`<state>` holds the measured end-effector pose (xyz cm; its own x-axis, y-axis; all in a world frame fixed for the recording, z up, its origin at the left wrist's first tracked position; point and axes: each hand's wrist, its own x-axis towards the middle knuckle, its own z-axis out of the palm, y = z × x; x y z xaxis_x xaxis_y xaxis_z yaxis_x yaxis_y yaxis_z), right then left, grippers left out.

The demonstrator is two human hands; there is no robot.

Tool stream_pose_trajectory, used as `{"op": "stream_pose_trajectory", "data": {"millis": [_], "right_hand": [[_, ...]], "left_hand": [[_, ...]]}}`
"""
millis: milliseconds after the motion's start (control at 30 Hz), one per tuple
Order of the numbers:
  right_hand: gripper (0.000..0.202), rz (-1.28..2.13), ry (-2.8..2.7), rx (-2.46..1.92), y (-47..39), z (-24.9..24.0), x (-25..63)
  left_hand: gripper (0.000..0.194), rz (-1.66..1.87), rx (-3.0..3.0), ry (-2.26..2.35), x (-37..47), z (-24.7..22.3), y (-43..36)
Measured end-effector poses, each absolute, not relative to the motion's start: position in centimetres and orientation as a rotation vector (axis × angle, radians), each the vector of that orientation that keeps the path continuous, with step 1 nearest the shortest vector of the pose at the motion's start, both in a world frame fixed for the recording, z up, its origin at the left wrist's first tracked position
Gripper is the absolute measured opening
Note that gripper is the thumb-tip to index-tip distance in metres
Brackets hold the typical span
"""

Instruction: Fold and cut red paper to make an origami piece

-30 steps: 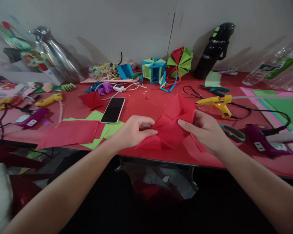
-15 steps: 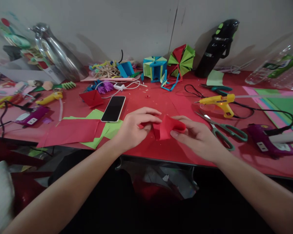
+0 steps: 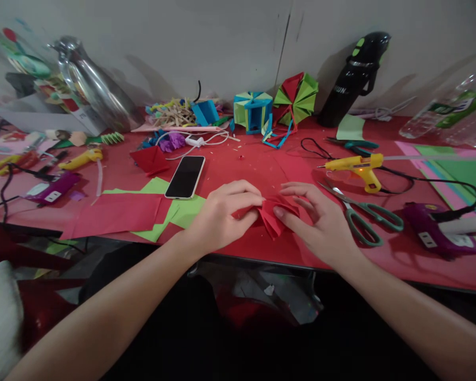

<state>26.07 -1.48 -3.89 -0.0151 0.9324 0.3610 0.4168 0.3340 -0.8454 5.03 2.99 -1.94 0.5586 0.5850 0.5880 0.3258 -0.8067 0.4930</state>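
Between my two hands is a folded piece of red paper (image 3: 272,219), just above the red tabletop near its front edge. My left hand (image 3: 228,211) pinches its left side between thumb and fingers. On the other side, my right hand (image 3: 317,217) has its thumb pressed on the paper's face, with its fingers curved behind. A folded red paper shape (image 3: 150,160) lies farther back on the left. Red paper sheets (image 3: 113,216) and green paper sheets (image 3: 188,211) are stacked left of my left hand, partly under a phone (image 3: 185,177).
Right of my right hand lie green-handled scissors (image 3: 365,217), a yellow glue gun (image 3: 357,168) and a purple power strip (image 3: 440,227). Folded paper models (image 3: 254,112), a black bottle (image 3: 355,79) and a steel jug (image 3: 97,87) stand along the wall.
The red paper has turned and been lowered, its folds now fanning toward me. My right hand's fingers have spread and shifted behind it, while my left hand has closed in on its side.
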Motion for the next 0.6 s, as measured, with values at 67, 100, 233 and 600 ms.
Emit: {"op": "stream_pose_trajectory", "data": {"millis": [67, 100, 233, 600], "right_hand": [[0.022, 0.586, -1.655, -1.254, -1.6, -3.4, 26.1], [0.019, 0.556, -1.680, -1.259, -1.7, -3.1, 26.2], [0.011, 0.455, -1.797, -1.184, -2.2, -2.3, 26.1], [0.021, 0.204, -2.042, -0.996, -3.0, -2.0, 26.1]], "left_hand": [[0.016, 1.069, 2.477, 0.737, 5.0, -1.9, 2.9], [0.016, 1.054, 2.475, 0.739, 5.0, -1.8, 2.8], [0.028, 1.023, 2.481, 0.832, 5.0, -1.6, 2.2], [0.020, 1.182, 2.731, 0.768, 5.0, -1.7, 1.8]]}}
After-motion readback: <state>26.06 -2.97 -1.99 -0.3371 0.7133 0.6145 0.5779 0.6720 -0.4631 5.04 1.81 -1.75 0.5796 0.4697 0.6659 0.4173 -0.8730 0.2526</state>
